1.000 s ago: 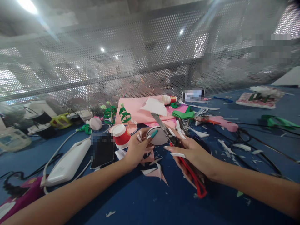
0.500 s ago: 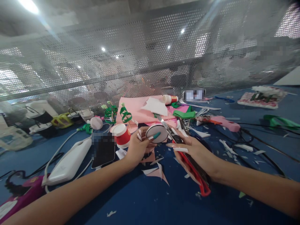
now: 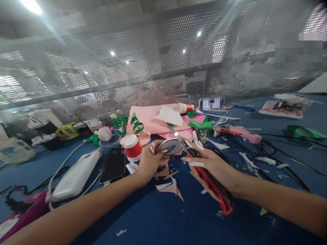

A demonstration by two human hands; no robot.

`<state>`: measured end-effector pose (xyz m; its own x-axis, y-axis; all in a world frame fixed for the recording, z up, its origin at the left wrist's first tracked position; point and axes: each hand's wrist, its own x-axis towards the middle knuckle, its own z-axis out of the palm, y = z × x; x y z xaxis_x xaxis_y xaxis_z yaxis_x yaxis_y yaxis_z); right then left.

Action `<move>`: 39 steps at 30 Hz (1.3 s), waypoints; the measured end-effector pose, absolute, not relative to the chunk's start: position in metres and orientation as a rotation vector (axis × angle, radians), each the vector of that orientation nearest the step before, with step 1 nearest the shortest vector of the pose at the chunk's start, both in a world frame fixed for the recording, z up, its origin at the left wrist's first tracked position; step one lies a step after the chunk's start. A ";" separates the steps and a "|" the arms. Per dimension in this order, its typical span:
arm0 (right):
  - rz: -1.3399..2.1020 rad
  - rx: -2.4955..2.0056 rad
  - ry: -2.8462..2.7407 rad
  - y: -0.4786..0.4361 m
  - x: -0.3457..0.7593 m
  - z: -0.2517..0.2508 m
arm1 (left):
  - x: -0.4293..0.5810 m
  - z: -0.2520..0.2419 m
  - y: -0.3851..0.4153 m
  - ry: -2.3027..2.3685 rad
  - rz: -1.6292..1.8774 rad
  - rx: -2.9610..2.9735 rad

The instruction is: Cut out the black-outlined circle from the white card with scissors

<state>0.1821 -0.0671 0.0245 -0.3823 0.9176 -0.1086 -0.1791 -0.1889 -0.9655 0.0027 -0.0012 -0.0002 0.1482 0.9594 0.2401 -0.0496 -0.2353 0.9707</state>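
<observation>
My left hand (image 3: 150, 161) pinches a white paper disc with a dark rim (image 3: 170, 146), thumb on top of it. My right hand (image 3: 214, 166) grips red-and-black-handled scissors (image 3: 216, 190); the blades (image 3: 178, 137) run along the disc's right edge. Both hands hover just above the blue table (image 3: 163, 217), over pink and white paper offcuts (image 3: 170, 187).
A red-and-white paper cup (image 3: 133, 147), a phone (image 3: 112, 162) and a white power bank (image 3: 75, 178) lie left of my hands. Pink paper sheets (image 3: 148, 120), green paper (image 3: 200, 124), a pink glue gun (image 3: 240, 133) and black cables (image 3: 278, 160) lie behind and right. A perforated metal screen (image 3: 163, 68) closes the far side.
The disc has been turned slightly in my left hand and the scissor blades have shifted a little along its edge. The hands stay in the same place.
</observation>
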 end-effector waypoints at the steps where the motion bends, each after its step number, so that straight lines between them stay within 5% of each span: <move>1: 1.701 -0.950 -1.231 -0.067 0.182 0.025 | 0.003 0.000 -0.002 0.953 1.277 1.438; 39: 1.678 -0.965 -1.286 -0.066 0.184 0.022 | 0.001 0.003 -0.011 1.048 1.236 1.833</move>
